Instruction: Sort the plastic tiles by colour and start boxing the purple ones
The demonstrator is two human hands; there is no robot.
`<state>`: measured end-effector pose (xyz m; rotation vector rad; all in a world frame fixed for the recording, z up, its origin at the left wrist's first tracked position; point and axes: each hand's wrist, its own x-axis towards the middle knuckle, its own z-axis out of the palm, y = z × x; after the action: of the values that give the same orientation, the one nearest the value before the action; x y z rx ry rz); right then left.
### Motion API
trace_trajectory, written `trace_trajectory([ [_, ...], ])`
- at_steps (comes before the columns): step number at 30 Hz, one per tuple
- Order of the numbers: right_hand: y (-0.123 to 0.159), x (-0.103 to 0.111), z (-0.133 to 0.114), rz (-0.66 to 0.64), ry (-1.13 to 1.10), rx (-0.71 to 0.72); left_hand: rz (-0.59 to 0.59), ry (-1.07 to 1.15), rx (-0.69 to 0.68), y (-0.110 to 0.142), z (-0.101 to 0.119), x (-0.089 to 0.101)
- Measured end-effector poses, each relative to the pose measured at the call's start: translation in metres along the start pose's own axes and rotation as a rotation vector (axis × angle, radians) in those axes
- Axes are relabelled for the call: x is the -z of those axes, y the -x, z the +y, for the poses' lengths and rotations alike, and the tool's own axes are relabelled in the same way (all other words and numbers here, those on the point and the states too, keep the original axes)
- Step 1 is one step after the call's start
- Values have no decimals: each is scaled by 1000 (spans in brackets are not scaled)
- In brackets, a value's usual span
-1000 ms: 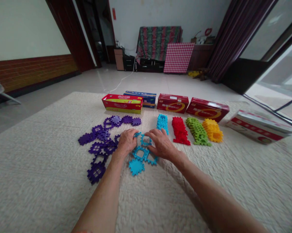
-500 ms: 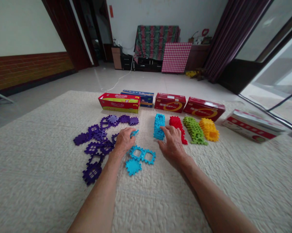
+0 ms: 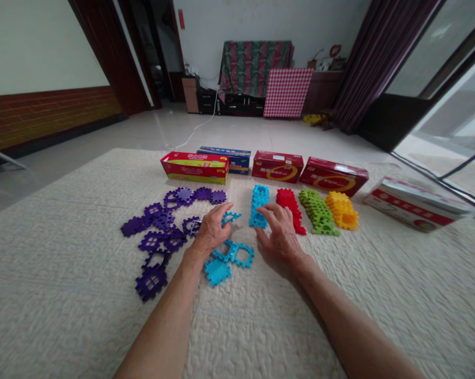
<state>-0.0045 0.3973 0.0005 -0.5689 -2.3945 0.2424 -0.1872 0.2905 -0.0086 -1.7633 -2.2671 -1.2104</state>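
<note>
My left hand holds a light blue interlocking tile with notched edges between thumb and fingers, a little above the blanket. My right hand is at the near end of a row of overlapping light blue tiles, thumb and fingers apart. Whether its fingertips touch the row I cannot tell. Below my left hand lie two joined blue frame tiles and a solid blue tile. Purple tiles, several joined or overlapping, spread to the left.
Overlapping rows of red tiles, green tiles and yellow tiles lie right of the blue row. Behind stand a red-and-yellow box, a blue box, two dark red boxes and a white-and-red box. A quilted blanket lies underneath.
My left hand has moved right with the blue tile, toward the blue row, and more of the tile shows. The right hand has barely moved.
</note>
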Motion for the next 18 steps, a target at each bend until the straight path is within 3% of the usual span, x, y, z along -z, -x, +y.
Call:
trace_trajectory([
  [5, 2, -1, -8, -91, -146, 106, -37, 7, -55, -1, 0, -1],
  [8, 4, 0, -15, -280, -284, 206, -37, -77, -49, -1, -7, 0],
  [12, 4, 7, -27, -482, -271, 286, -36, -165, -5, 0, -18, -1],
  [18, 5, 12, -33, -546, -217, 256, -40, -167, 11, 1, -20, -5],
])
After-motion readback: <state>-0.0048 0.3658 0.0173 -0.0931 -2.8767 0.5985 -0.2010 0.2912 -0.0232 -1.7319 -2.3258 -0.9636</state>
